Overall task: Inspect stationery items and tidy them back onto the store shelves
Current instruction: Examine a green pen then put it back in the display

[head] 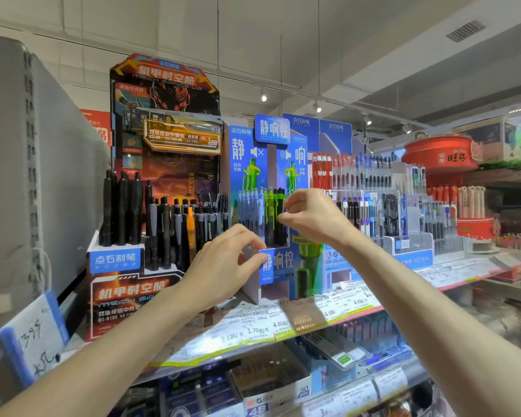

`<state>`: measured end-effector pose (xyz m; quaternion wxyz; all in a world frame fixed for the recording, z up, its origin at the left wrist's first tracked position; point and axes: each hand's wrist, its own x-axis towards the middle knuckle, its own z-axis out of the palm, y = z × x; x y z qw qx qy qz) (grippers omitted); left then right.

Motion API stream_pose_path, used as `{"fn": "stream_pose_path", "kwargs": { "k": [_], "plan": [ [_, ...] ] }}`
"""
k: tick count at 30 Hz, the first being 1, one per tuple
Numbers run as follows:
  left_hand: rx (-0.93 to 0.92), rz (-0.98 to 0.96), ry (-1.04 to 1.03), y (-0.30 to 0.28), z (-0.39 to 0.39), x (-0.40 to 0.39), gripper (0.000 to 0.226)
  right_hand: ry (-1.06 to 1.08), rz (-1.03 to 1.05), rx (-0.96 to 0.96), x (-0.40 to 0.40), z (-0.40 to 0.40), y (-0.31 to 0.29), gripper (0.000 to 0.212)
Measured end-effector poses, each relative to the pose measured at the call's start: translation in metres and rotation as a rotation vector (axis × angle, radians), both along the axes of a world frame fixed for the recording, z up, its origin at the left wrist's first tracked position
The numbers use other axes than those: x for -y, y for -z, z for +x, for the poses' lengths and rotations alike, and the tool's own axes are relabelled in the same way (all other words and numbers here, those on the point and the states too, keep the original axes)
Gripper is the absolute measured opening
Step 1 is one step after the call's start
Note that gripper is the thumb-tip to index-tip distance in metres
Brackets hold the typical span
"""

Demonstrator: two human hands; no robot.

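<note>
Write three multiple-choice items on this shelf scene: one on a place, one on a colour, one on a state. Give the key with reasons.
1. Where is the left hand?
A. At the front of the blue pen display
B. On the red round tin
C. On the lower shelf's boxes

2. What colour are the pens by the right hand's fingers?
A. Orange
B. Green and black
C. White

3. How is the right hand posed?
A. Flat, palm up
B. Fingers pinched at the pen tops
C. Hanging at the side

Key: A, its fingers rest on the display's front panel; B, green clips on dark barrels show beside the fingertips; B, thumb and fingers curl together at the pens, though whether one is actually gripped is unclear.
</note>
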<state>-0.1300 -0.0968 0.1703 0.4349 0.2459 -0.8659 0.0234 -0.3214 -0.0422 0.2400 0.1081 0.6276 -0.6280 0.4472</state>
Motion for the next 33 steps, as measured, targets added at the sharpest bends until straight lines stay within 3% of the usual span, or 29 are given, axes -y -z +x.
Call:
{"fn": "stream_pose_path", "kwargs": {
  "k": [10,17,25,29,33],
  "plan": [
    [-0.016,0.034,-0.046,-0.001,0.000,-0.012,0.013,0.014,-0.039,-0.052,-0.005,0.004,0.010,0.029],
    [-0.108,0.035,-0.112,0.005,0.008,-0.038,0.021,0.016,-0.167,-0.110,-0.032,0.002,0.031,0.046],
    [-0.143,-0.026,-0.120,0.058,0.043,-0.095,0.021,-0.067,-0.278,-0.159,-0.073,0.013,0.115,0.041],
    [-0.176,-0.058,-0.158,0.108,0.058,-0.125,0.021,-0.157,-0.325,-0.066,-0.098,0.020,0.171,0.036],
    [-0.158,0.080,-0.234,0.169,0.070,-0.131,0.023,-0.207,-0.264,0.049,-0.113,0.024,0.232,0.030]
  ]
}}
